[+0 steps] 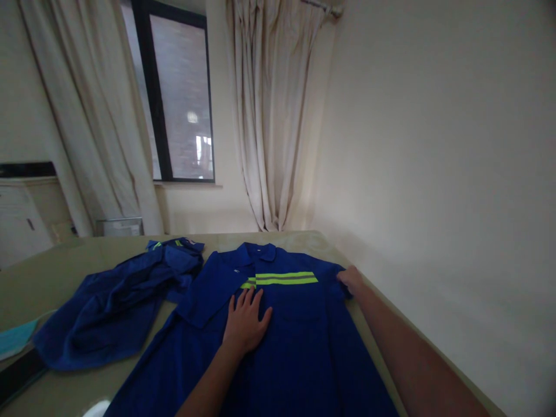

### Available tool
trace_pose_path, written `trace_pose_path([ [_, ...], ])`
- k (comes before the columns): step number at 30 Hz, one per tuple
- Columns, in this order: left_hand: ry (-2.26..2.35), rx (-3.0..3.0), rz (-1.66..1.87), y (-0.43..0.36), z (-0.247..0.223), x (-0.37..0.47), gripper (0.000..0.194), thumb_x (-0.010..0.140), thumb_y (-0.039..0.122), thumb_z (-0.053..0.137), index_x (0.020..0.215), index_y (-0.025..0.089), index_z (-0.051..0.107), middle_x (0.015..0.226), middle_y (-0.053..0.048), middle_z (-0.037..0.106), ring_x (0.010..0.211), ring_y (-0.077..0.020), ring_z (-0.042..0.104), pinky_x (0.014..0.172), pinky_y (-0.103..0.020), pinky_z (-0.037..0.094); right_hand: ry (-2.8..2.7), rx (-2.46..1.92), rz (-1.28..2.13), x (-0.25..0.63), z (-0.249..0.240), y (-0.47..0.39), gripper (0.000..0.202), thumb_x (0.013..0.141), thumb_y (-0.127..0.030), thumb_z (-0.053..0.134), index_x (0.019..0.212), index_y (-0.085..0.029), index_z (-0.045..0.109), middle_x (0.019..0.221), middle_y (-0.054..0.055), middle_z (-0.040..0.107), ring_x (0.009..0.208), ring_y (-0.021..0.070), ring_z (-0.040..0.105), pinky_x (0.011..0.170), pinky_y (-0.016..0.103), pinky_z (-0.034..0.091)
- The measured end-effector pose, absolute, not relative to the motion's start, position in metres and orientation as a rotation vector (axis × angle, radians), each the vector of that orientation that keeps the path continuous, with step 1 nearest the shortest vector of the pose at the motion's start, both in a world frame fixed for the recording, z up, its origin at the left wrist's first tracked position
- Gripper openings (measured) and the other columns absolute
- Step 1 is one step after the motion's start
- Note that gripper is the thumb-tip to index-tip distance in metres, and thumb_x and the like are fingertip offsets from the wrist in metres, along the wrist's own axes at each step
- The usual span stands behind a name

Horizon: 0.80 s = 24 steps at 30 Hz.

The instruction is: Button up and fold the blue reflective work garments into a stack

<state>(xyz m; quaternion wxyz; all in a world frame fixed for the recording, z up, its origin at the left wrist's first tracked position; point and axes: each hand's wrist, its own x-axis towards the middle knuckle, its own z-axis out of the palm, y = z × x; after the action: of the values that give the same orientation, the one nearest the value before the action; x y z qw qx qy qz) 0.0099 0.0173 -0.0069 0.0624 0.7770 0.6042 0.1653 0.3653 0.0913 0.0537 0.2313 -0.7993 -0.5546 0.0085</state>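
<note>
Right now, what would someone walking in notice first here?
Probably the deep blue garment spread across the table, its yellow-green band bright across the chest. The left hand lies spread on its front, while the right grips its edge near the wall. After that, perhaps the crumpled second blue garment to the left, with a pale turquoise mask beyond it.

Before me, the glossy greenish surface point(65, 260) bears a spread blue jacket point(295, 330) at its centre, a crumpled blue garment point(117, 318) at ten o'clock, a pale-blue mask point(17, 340) at nine, and a partly cut-off white object point(97, 409) at eight.
</note>
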Motion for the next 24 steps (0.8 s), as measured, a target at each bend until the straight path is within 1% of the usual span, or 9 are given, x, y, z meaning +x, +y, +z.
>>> trace_pose_path([
  [3, 1.841, 2.342, 0.502, 0.02, -0.007, 0.01, 0.071, 0.096, 0.063, 0.033, 0.153, 0.024, 0.045, 0.162, -0.012, 0.041, 0.152, -0.0353, 0.03, 0.124, -0.061, 0.015, -1.589, -2.13, -0.007, 0.339, 0.086, 0.101, 0.05, 0.085, -0.013, 0.053, 0.134, 0.0, 0.058, 0.102, 0.027, 0.073, 0.092, 0.0347, 0.071, 0.075, 0.044, 0.054],
  [6, 1.843, 2.335, 0.507, 0.023, -0.008, 0.01, 0.07, 0.096, 0.062, 0.033, 0.153, 0.024, 0.046, 0.162, -0.012, 0.041, 0.151, -0.036, 0.03, 0.124, -0.061, 0.015, -1.871, -1.861, -0.01, 0.301, 0.124, 0.105, 0.067, 0.082, -0.015, 0.063, 0.148, -0.015, 0.048, 0.123, 0.015, 0.069, 0.111, 0.0263, 0.065, 0.093, 0.035, 0.05],
  [8, 1.835, 2.333, 0.513, 0.024, -0.007, 0.01, 0.069, 0.096, 0.062, 0.034, 0.152, 0.025, 0.046, 0.162, -0.012, 0.041, 0.151, -0.0363, 0.031, 0.123, -0.061, 0.015, -2.076, -1.549, -0.051, 0.275, 0.145, 0.102, 0.064, 0.085, -0.026, 0.066, 0.147, -0.024, 0.05, 0.132, 0.009, 0.064, 0.119, 0.024, 0.06, 0.096, 0.032, 0.049],
  [10, 1.837, 2.33, 0.528, 0.023, -0.006, 0.011, 0.068, 0.095, 0.062, 0.035, 0.152, 0.025, 0.047, 0.161, -0.012, 0.042, 0.151, -0.0364, 0.031, 0.123, -0.062, 0.015, -2.113, -1.346, -0.123, 0.255, 0.155, 0.096, 0.049, 0.095, -0.034, 0.056, 0.143, -0.025, 0.054, 0.136, 0.008, 0.062, 0.123, 0.0233, 0.057, 0.098, 0.032, 0.048],
  [12, 1.841, 2.328, 0.539, 0.022, -0.005, 0.012, 0.068, 0.095, 0.061, 0.036, 0.152, 0.025, 0.047, 0.161, -0.012, 0.043, 0.151, -0.0363, 0.031, 0.123, -0.062, 0.015, -2.027, -1.398, -0.159, 0.244, 0.145, 0.091, 0.04, 0.101, -0.034, 0.044, 0.137, -0.022, 0.059, 0.133, 0.01, 0.064, 0.121, 0.0228, 0.059, 0.1, 0.034, 0.047],
  [15, 1.84, 2.33, 0.53, 0.021, -0.003, 0.013, 0.068, 0.096, 0.061, 0.036, 0.152, 0.023, 0.047, 0.161, -0.013, 0.042, 0.151, -0.0356, 0.031, 0.123, -0.061, 0.016, -2.0, -1.713, -0.104, 0.247, 0.094, 0.088, 0.046, 0.104, -0.041, 0.041, 0.136, -0.016, 0.061, 0.137, 0.015, 0.063, 0.129, 0.0278, 0.055, 0.111, 0.04, 0.04],
  [19, 1.865, 2.335, 0.511, 0.022, -0.004, 0.013, 0.069, 0.096, 0.062, 0.035, 0.153, 0.025, 0.046, 0.162, -0.01, 0.041, 0.151, -0.0335, 0.031, 0.124, -0.061, 0.016, -2.184, -1.932, 0.106, 0.262, 0.019, 0.091, 0.063, 0.103, -0.055, 0.04, 0.152, -0.017, 0.047, 0.159, 0.015, 0.042, 0.148, 0.0323, 0.037, 0.12, 0.049, 0.028],
  [22, 1.876, 2.333, 0.511, 0.029, -0.005, 0.01, 0.065, 0.098, 0.062, 0.032, 0.152, 0.028, 0.046, 0.162, -0.008, 0.042, 0.151, -0.0314, 0.032, 0.124, -0.059, 0.017, -2.231, -1.808, 0.078, 0.258, 0.013, 0.083, 0.062, 0.105, -0.051, 0.035, 0.155, -0.015, 0.043, 0.163, 0.014, 0.036, 0.15, 0.0297, 0.034, 0.123, 0.048, 0.025],
  [24, 1.882, 2.319, 0.525, 0.037, -0.006, 0.006, 0.062, 0.1, 0.059, 0.03, 0.151, 0.029, 0.047, 0.162, -0.008, 0.042, 0.151, -0.031, 0.033, 0.124, -0.06, 0.018, -2.272, -1.623, 0.029, 0.249, 0.031, 0.062, 0.058, 0.106, -0.048, 0.037, 0.153, -0.015, 0.047, 0.161, 0.013, 0.039, 0.148, 0.0276, 0.037, 0.124, 0.046, 0.025],
])
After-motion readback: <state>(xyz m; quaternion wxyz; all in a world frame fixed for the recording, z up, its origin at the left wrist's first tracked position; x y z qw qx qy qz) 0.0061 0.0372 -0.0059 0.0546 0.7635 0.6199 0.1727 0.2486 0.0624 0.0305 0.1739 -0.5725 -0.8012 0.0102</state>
